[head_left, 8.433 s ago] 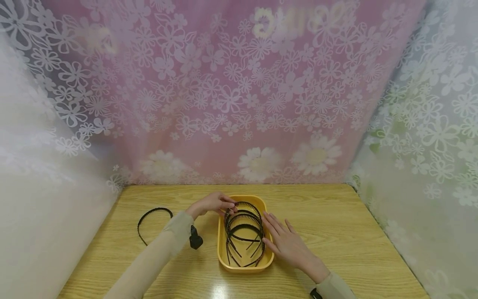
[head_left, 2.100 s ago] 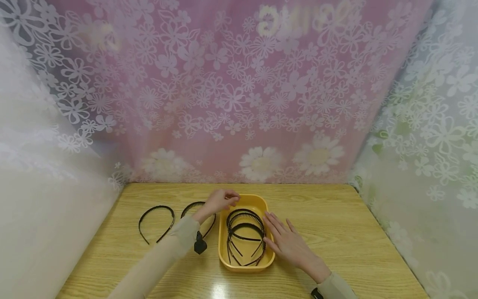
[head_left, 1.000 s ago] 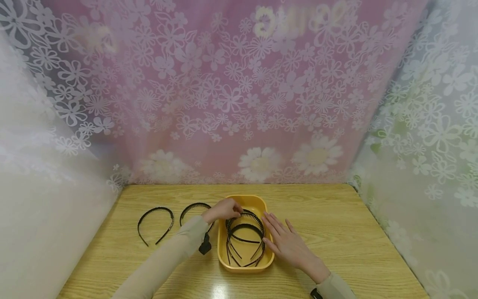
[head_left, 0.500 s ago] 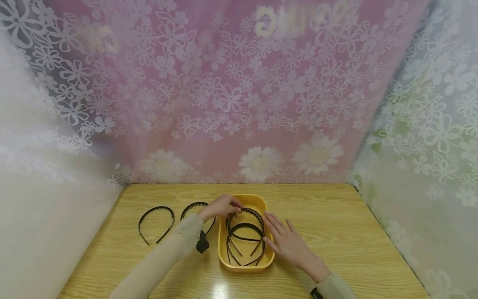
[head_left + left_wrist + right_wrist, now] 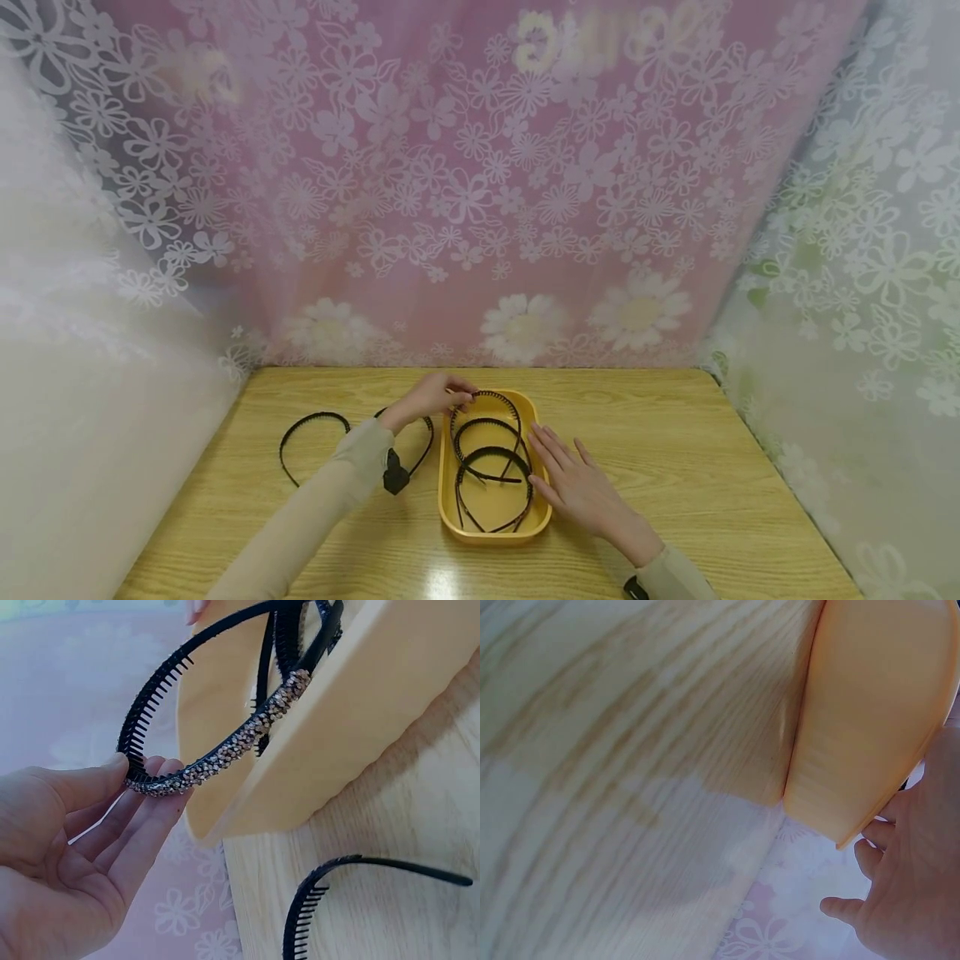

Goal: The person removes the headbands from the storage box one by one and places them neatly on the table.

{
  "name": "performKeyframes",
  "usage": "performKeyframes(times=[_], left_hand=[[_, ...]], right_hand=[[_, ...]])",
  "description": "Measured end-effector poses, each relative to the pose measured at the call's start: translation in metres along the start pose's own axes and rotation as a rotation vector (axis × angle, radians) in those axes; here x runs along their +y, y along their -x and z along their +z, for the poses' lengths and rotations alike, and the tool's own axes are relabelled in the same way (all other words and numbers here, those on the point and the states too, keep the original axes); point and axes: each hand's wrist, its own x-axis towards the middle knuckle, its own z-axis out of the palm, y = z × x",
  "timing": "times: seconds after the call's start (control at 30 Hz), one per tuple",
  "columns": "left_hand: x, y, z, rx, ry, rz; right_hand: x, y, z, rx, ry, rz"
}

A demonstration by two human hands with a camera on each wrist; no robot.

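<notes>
My left hand (image 5: pixel 431 398) pinches a black toothed headband (image 5: pixel 238 742) between thumb and fingers at its top. Sparkly stones cover part of that headband's band in the left wrist view. It is raised at the far left end of a yellow tray (image 5: pixel 495 537), its lower ends still over the tray. Below it in the tray lie other black headbands (image 5: pixel 495 452), overlapping each other. My right hand (image 5: pixel 581 487) lies with straight fingers against the tray's right rim; in the right wrist view its fingers (image 5: pixel 870 859) touch the rim from outside.
Two headbands lie on the wooden table (image 5: pixel 637 433) left of the tray: one farther left (image 5: pixel 283 450), one close beside the tray (image 5: pixel 429 450), both partly hidden by my left arm. A pink flowered curtain (image 5: pixel 465 208) hangs behind the table, with pale sheets on both sides.
A second headband now lies on the table left of the tray. Since then my left hand went back into the tray, took hold of another headband and lifted it toward the far left.
</notes>
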Motion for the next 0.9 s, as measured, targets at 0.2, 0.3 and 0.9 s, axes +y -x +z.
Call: performKeyframes(times=[0.2,0.3,0.9], left_hand=[[0.003,0.003,-0.011,0.037,-0.003,0.027],[0.005,0.004,-0.015,0.060,0.001,0.024],[0.006,0.021,-0.032,0.083,0.069,-0.029]], right_hand=[[-0.001,-0.001,-0.002,-0.011,-0.002,0.008],[-0.001,-0.001,-0.002,-0.010,-0.003,0.005],[-0.001,0.000,0.000,0.010,-0.003,0.000]])
